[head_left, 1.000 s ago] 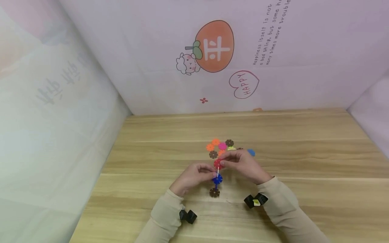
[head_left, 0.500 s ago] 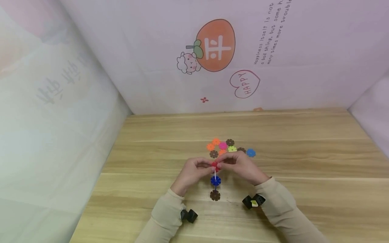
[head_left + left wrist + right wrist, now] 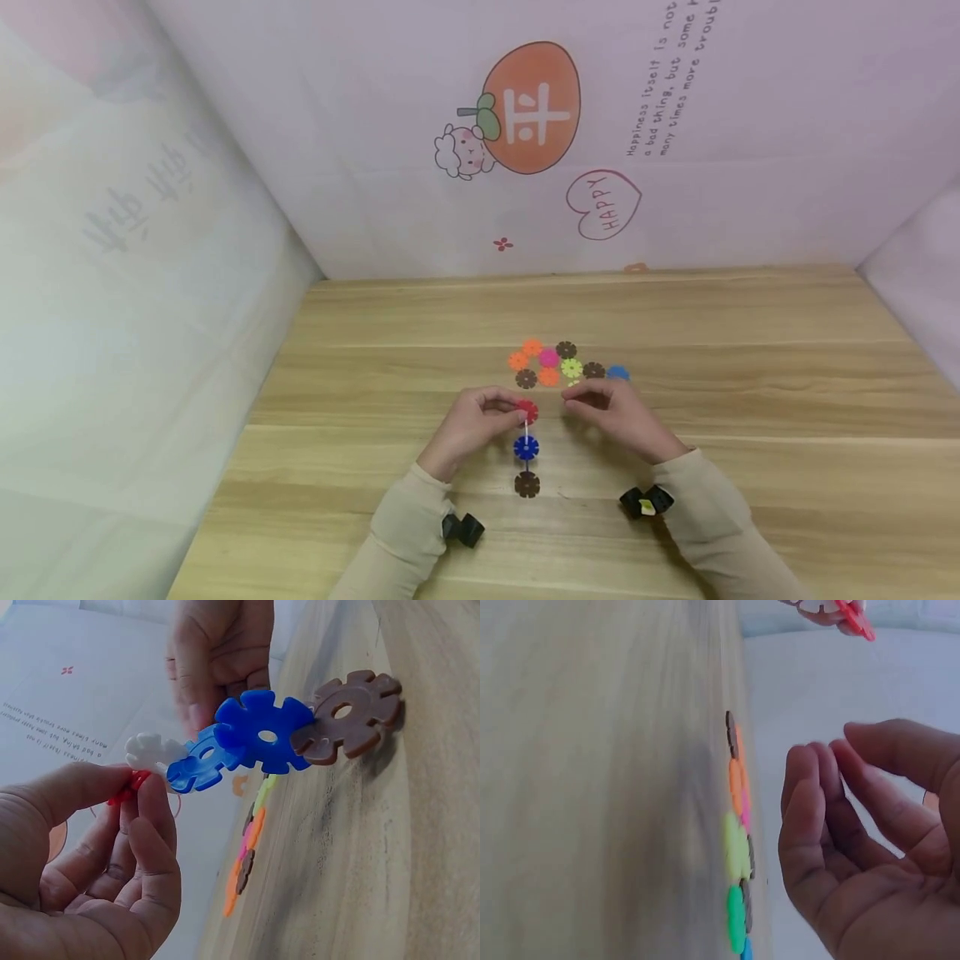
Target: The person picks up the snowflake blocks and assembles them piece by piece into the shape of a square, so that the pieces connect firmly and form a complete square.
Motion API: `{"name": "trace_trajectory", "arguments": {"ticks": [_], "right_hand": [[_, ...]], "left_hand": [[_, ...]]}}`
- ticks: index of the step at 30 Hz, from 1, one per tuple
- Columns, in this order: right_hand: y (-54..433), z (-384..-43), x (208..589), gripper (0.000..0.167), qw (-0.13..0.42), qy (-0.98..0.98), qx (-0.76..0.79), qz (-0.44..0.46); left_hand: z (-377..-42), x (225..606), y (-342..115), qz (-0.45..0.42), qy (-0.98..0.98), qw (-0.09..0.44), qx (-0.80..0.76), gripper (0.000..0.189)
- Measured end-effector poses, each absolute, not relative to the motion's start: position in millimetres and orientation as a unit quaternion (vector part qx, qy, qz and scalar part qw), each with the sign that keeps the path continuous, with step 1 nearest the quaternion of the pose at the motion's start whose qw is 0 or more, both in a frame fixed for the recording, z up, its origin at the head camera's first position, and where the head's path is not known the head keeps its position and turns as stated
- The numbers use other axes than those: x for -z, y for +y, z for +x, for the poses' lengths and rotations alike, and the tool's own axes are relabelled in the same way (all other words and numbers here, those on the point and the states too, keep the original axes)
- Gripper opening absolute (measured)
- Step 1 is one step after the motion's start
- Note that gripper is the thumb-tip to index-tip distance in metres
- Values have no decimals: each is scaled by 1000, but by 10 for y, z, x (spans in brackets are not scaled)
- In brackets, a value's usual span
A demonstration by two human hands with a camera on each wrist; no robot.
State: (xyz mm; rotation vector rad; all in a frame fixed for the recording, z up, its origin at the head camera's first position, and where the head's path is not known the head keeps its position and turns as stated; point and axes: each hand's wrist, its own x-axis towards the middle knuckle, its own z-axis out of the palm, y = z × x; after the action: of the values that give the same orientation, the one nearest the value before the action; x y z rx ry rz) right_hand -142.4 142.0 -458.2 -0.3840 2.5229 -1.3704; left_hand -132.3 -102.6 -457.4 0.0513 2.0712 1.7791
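L hand (image 3: 468,427) pinches red notched disc (image 3: 531,411) w/ linked disc chain (image 3: 262,754) attd; R hand (image 3: 617,414) nearby, free, fingers loosely curled.

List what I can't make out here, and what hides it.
Head view: the green disc, probably hidden behind the right hand.
Head view: part of the printed text, cut off by the top edge.
Left wrist view: most of the red disc, covered by the left hand.
Right wrist view: the rest of the light-blue disc, cut off by the bottom edge.
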Motion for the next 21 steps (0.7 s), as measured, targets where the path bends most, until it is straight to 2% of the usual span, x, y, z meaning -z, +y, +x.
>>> {"name": "trace_trajectory", "arguments": {"ticks": [8, 21], "right_hand": [[1461, -1443, 4691, 21, 90, 899, 417, -98], [1484, -1598, 4748, 32, 42, 924, 365, -102]], "left_hand": [[-1326, 4596, -1049, 21, 742, 204, -638, 21], [-1352, 4602, -1071, 30, 745, 206, -634, 20]]}}
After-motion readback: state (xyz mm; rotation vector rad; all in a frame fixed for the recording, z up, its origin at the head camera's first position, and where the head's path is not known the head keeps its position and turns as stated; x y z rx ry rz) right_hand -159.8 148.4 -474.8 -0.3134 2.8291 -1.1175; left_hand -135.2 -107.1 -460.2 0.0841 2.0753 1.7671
